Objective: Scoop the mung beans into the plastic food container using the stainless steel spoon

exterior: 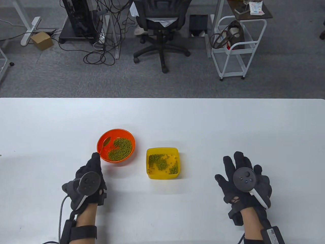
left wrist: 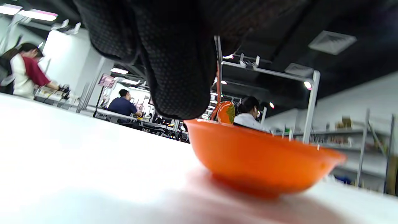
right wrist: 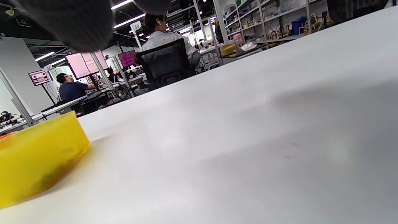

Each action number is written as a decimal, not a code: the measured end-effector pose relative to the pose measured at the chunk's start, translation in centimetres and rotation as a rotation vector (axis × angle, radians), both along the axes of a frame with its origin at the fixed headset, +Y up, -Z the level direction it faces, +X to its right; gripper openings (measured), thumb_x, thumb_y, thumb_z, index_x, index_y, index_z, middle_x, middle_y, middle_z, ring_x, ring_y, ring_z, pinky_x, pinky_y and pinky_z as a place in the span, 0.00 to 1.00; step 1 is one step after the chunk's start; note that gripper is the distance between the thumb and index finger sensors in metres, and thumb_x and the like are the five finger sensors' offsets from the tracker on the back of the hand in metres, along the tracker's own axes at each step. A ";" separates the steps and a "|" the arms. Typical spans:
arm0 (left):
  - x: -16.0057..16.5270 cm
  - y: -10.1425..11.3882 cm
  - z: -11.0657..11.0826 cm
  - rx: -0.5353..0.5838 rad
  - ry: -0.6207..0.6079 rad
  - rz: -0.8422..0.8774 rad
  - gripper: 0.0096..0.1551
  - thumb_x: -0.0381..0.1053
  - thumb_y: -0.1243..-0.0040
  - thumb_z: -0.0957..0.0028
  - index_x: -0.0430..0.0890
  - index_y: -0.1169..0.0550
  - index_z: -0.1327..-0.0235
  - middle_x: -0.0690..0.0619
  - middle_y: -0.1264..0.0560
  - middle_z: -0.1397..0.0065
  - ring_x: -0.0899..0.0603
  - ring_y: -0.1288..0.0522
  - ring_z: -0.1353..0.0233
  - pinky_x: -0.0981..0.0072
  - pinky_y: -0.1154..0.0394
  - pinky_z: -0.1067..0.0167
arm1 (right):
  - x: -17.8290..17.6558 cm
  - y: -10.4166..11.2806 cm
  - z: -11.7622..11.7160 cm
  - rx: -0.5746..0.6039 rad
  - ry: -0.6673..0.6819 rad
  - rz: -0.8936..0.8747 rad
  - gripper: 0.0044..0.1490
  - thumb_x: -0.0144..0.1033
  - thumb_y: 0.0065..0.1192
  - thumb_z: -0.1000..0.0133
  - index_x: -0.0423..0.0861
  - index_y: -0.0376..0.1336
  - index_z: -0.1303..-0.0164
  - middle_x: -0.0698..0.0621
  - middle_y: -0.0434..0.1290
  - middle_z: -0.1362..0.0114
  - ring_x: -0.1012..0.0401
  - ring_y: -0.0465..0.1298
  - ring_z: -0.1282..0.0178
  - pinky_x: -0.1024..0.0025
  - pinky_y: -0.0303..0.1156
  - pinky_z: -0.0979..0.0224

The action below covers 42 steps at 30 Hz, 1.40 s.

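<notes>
An orange bowl (exterior: pixel 128 134) holds mung beans (exterior: pixel 120 148) in its right half. The stainless steel spoon (exterior: pixel 106 141) lies in its bare left half, handle toward my left hand (exterior: pixel 96 156). That hand's fingertips meet the handle end at the bowl's near-left rim and seem to pinch it. In the left wrist view the spoon (left wrist: pixel 225 112) pokes above the bowl's rim (left wrist: pixel 264 146), its handle running up behind my fingers (left wrist: pixel 177 77). The yellow plastic container (exterior: pixel 149 175) holds some beans and also shows in the right wrist view (right wrist: pixel 37 155). My right hand (exterior: pixel 236 162) rests open on the table.
The white table (exterior: pixel 203 122) runs across the whole view, its far edge beyond the bowl. Past it stand an office chair (exterior: pixel 161 23) and a white cart (exterior: pixel 237 45) on the floor.
</notes>
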<state>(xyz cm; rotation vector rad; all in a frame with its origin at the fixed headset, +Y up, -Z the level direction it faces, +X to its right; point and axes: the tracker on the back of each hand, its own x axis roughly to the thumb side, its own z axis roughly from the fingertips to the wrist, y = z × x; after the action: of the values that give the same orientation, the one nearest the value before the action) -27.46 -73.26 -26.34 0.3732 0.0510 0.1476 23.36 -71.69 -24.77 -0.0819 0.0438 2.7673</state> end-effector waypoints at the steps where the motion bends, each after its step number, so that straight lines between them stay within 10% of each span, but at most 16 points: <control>1: 0.2 -0.1 -0.1 -0.009 0.002 -0.029 0.28 0.42 0.39 0.52 0.44 0.26 0.36 0.45 0.17 0.38 0.47 0.10 0.43 0.47 0.23 0.37 | 0.0 0.0 0.0 0.000 0.000 0.001 0.50 0.62 0.60 0.45 0.59 0.42 0.19 0.56 0.25 0.16 0.50 0.32 0.14 0.36 0.21 0.24; 42: 3.6 -1.6 -0.8 -0.174 -0.030 -0.318 0.32 0.44 0.43 0.51 0.56 0.32 0.30 0.54 0.30 0.22 0.41 0.32 0.21 0.36 0.39 0.27 | 0.0 0.0 0.1 -0.018 0.003 0.007 0.50 0.62 0.60 0.45 0.59 0.41 0.19 0.55 0.25 0.16 0.50 0.32 0.15 0.36 0.21 0.24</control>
<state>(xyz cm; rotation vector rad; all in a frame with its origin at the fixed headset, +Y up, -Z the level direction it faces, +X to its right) -23.89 -74.90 -27.09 0.2011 -0.0256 -0.1650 23.37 -71.70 -24.70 -0.0834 0.0690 2.7742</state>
